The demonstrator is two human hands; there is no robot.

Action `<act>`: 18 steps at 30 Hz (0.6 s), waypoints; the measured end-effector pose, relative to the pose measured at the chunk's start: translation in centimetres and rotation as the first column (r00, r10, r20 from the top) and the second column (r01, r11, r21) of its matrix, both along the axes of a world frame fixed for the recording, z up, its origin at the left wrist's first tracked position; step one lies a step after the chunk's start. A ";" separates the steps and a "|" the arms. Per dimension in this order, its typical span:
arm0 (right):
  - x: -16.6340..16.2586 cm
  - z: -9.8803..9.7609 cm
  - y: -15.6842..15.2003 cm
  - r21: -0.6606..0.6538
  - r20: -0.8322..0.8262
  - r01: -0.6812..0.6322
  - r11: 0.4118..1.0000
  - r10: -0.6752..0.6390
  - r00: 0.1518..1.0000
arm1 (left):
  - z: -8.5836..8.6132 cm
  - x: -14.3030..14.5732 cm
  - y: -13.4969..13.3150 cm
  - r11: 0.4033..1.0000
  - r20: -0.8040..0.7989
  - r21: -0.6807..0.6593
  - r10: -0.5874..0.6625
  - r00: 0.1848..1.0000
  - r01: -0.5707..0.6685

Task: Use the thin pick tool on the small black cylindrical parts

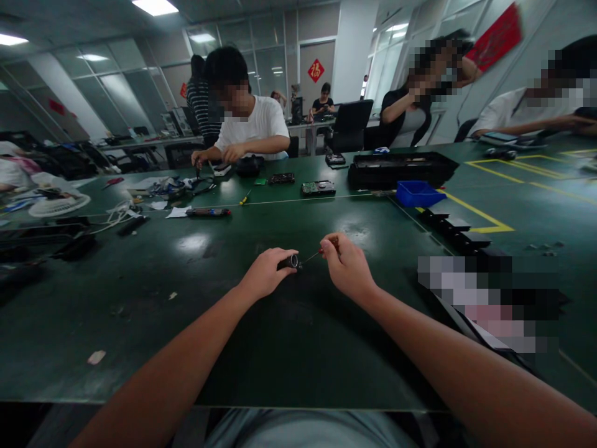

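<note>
Fingers: our left hand (265,272) pinches a dark cylinder (286,262) between thumb and fingers; our right hand (347,267) pinches a thin tool (311,256) with a reddish handle.
Cylinder: at the middle of our green table (140,274), ringed end facing right.
Tool tip: just beside that end; we cannot tell whether they touch.
Far right: a blue bin (416,195), nearer than a long black tray (359,178).

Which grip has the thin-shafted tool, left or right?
The right grip: it holds the thin-shafted tool, tip near the dark cylinder's round end. The left grip holds that cylinder instead.
</note>
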State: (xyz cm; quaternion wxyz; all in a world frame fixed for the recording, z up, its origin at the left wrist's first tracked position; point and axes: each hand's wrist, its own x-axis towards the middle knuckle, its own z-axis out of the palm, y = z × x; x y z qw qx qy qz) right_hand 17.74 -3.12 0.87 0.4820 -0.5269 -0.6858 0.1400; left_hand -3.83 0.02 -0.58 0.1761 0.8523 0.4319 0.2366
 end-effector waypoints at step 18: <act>0.1 0.5 -0.4 -0.040 -0.035 -0.007 0.999 0.006 0.999 | 1.5 -0.6 0.6 0.949 0.322 -0.255 0.262 0.910 -0.184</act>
